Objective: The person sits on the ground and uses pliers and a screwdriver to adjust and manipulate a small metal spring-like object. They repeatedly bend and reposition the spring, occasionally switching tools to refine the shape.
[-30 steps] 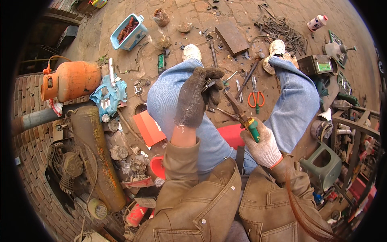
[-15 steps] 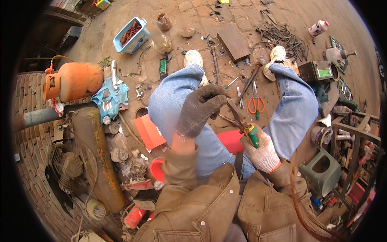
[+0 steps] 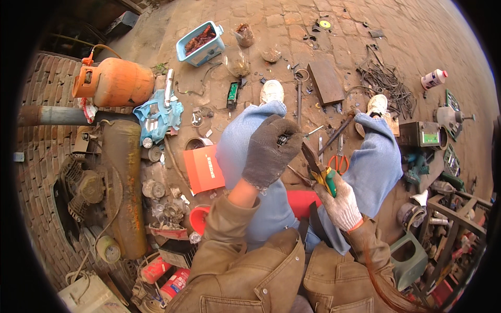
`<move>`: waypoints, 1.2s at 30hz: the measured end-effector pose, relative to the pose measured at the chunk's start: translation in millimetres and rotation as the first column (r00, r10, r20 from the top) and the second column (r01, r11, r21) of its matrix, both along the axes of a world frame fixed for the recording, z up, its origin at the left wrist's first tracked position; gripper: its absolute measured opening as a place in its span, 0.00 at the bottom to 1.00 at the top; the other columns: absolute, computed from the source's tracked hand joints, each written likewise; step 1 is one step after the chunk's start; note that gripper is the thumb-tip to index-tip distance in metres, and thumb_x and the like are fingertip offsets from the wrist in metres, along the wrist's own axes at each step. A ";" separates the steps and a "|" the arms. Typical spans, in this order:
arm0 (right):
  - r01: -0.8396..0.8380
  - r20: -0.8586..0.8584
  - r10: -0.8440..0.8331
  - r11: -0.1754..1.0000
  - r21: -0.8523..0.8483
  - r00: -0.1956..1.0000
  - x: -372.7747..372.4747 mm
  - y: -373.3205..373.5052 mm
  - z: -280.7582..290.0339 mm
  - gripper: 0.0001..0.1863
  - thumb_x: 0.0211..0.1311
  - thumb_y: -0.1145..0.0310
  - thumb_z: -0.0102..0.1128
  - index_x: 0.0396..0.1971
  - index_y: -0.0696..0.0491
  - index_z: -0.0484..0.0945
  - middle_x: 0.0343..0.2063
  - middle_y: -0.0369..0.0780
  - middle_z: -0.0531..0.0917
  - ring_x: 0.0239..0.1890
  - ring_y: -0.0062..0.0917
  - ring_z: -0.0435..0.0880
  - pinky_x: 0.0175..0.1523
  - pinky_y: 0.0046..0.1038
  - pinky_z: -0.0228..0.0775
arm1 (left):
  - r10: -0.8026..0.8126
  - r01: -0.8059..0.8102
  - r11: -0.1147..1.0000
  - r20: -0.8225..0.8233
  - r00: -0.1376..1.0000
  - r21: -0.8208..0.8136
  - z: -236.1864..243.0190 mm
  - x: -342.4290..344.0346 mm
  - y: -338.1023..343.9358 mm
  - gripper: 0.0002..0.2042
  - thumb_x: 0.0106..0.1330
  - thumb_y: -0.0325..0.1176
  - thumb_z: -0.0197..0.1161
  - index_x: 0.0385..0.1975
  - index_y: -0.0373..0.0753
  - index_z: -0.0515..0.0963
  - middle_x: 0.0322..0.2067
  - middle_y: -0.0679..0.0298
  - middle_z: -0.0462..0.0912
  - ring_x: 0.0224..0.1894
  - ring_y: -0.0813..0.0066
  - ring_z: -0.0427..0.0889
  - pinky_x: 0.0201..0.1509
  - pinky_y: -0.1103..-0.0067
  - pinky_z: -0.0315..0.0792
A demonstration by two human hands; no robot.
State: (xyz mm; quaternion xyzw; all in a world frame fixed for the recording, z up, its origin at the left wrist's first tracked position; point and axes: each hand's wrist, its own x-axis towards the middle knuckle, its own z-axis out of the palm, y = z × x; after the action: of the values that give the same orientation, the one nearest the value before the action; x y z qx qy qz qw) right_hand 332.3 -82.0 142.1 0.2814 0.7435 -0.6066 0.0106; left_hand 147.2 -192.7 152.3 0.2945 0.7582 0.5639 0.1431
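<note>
My left hand (image 3: 271,152), in a dark glove, is closed around a small dark piece (image 3: 282,140) showing between thumb and fingers; its kind is not clear. In a pale knitted glove, my right hand (image 3: 343,203) grips pliers (image 3: 311,156) with green and yellow handles. Their jaws point up and left, close beside the left hand but apart from it. A thin pointed metal tool (image 3: 299,174) also sticks out by the right hand; whether it is held is partly hidden. Both hands are above my knees, over a red surface (image 3: 304,202).
Orange-handled scissors (image 3: 340,165) and a dark metal block (image 3: 325,83) lie on the brick ground. An orange gas cylinder (image 3: 122,82) is at left, near a blue tub (image 3: 200,44). Tangled cable (image 3: 389,86) lies far right. A red box (image 3: 203,169) sits beside my left leg.
My left hand has drawn back from the pliers' jaws and turned, exposing the small dark piece. The right hand keeps hold of the pliers. The whole view has shifted.
</note>
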 end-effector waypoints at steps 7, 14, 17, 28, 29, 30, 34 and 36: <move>-0.079 -0.229 0.254 0.812 0.578 0.940 -59.8 48.3 -0.6 0.22 0.56 0.72 0.64 0.52 0.56 0.74 0.41 0.48 0.80 0.35 0.43 0.81 0.41 0.37 0.73 | 0.112 -0.140 0.984 -0.231 0.966 -0.108 19.4 -36.9 16.1 0.05 0.58 0.26 0.64 0.32 0.33 0.79 0.29 0.55 0.78 0.31 0.62 0.79 0.38 0.73 0.74; -0.145 -0.153 0.255 0.847 0.511 0.955 -115.6 100.3 12.5 0.18 0.58 0.68 0.66 0.47 0.57 0.76 0.37 0.51 0.81 0.37 0.48 0.83 0.40 0.39 0.75 | 0.219 -0.237 0.960 -0.130 0.967 -0.151 23.5 -91.4 49.2 0.07 0.60 0.29 0.65 0.34 0.33 0.80 0.33 0.55 0.80 0.35 0.64 0.81 0.40 0.74 0.74; -0.102 -0.185 0.251 0.811 0.576 0.950 -128.3 106.1 -0.1 0.17 0.57 0.66 0.67 0.44 0.57 0.78 0.31 0.50 0.82 0.35 0.47 0.83 0.38 0.38 0.76 | 0.243 -0.250 0.954 -0.063 0.968 -0.168 16.5 -102.6 58.8 0.07 0.61 0.29 0.64 0.34 0.32 0.80 0.30 0.56 0.81 0.31 0.69 0.81 0.37 0.75 0.74; -0.045 -0.048 0.053 0.987 0.156 0.997 -125.7 107.3 -20.6 0.18 0.62 0.59 0.62 0.41 0.60 0.79 0.26 0.55 0.80 0.32 0.51 0.81 0.36 0.39 0.73 | 0.306 -0.268 0.948 0.259 0.916 -0.169 27.7 -91.6 67.4 0.08 0.64 0.29 0.66 0.39 0.33 0.81 0.29 0.68 0.81 0.29 0.86 0.75 0.30 0.87 0.68; -0.046 -0.029 0.051 0.990 0.135 0.998 -126.1 107.9 -19.6 0.19 0.63 0.59 0.61 0.42 0.61 0.78 0.26 0.56 0.81 0.31 0.50 0.82 0.36 0.38 0.73 | 0.277 -0.255 0.960 0.256 0.926 -0.118 28.2 -90.3 68.8 0.08 0.64 0.30 0.66 0.39 0.34 0.82 0.26 0.70 0.80 0.25 0.87 0.72 0.27 0.87 0.64; -0.043 -0.056 0.050 0.992 0.116 0.997 -126.4 108.9 -19.0 0.19 0.63 0.60 0.61 0.42 0.62 0.78 0.27 0.56 0.81 0.31 0.50 0.82 0.36 0.37 0.73 | 0.257 -0.238 0.966 0.254 0.932 -0.105 29.3 -89.8 68.9 0.08 0.64 0.30 0.66 0.40 0.35 0.82 0.24 0.71 0.78 0.22 0.88 0.69 0.23 0.87 0.61; -0.076 -0.048 0.078 0.996 0.038 0.996 -126.4 111.7 -19.7 0.20 0.63 0.60 0.60 0.42 0.65 0.77 0.26 0.56 0.80 0.29 0.44 0.81 0.37 0.35 0.72 | 0.268 -0.244 0.963 0.301 0.915 -0.114 28.2 -90.6 63.9 0.08 0.65 0.31 0.65 0.39 0.34 0.82 0.22 0.71 0.76 0.21 0.88 0.67 0.22 0.88 0.59; -0.123 -0.005 0.123 0.992 0.023 0.992 -127.0 111.6 -19.9 0.20 0.63 0.60 0.60 0.41 0.65 0.77 0.25 0.55 0.80 0.28 0.42 0.81 0.37 0.35 0.72 | 0.246 -0.226 0.969 0.352 0.903 -0.097 25.3 -94.2 58.5 0.08 0.66 0.31 0.63 0.39 0.34 0.81 0.22 0.71 0.75 0.21 0.88 0.66 0.22 0.88 0.57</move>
State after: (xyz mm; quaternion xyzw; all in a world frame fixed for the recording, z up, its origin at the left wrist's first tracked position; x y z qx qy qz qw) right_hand 205.4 29.5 122.2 0.2333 0.7662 -0.5973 0.0423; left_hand 53.0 -134.2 177.6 0.0881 0.7639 0.6007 0.2187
